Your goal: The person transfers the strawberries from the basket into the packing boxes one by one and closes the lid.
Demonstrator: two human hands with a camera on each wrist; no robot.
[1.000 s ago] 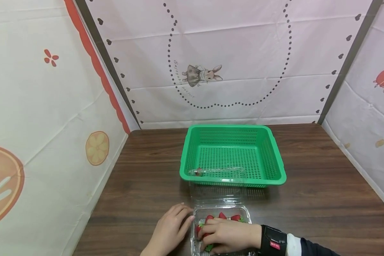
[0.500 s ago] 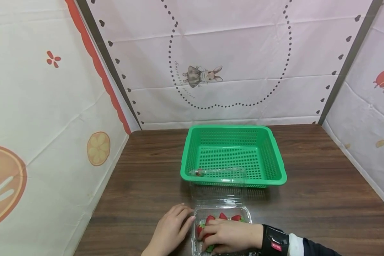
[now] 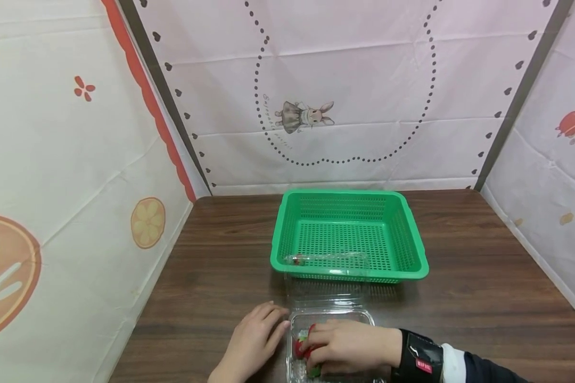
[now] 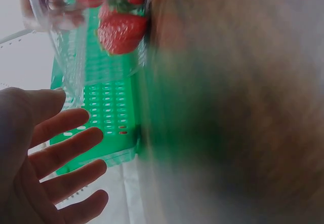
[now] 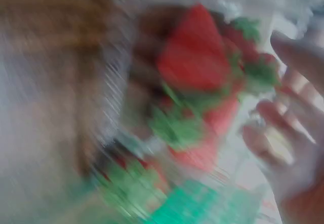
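Note:
Several red strawberries [image 5: 195,57] with green leaves lie in a clear plastic box [image 3: 291,319]. Its lid [image 3: 326,290] is flipped back and leans over the front rim of a green basket [image 3: 420,255]. My right hand [image 3: 342,343] reaches over the box from the right with bent fingers, hiding part of the fruit. The right wrist view is blurred; there, thumb and fingers stand apart beside the berries, and I see nothing gripped. Fingers spread, my left hand [image 3: 256,338] is at the box's left edge, its fingertips near or touching the plastic wall.
The basket of perforated plastic stands behind the box on a dark wooden table [image 3: 220,255]. Printed white cloth hangs as walls at the back [image 3: 354,74], left and right. A black strap [image 3: 418,356] wraps my right wrist.
My right hand has shifted slightly within the box and now covers the strawberries at its far side, which showed before. The left hand keeps its place. The view has tilted a little.

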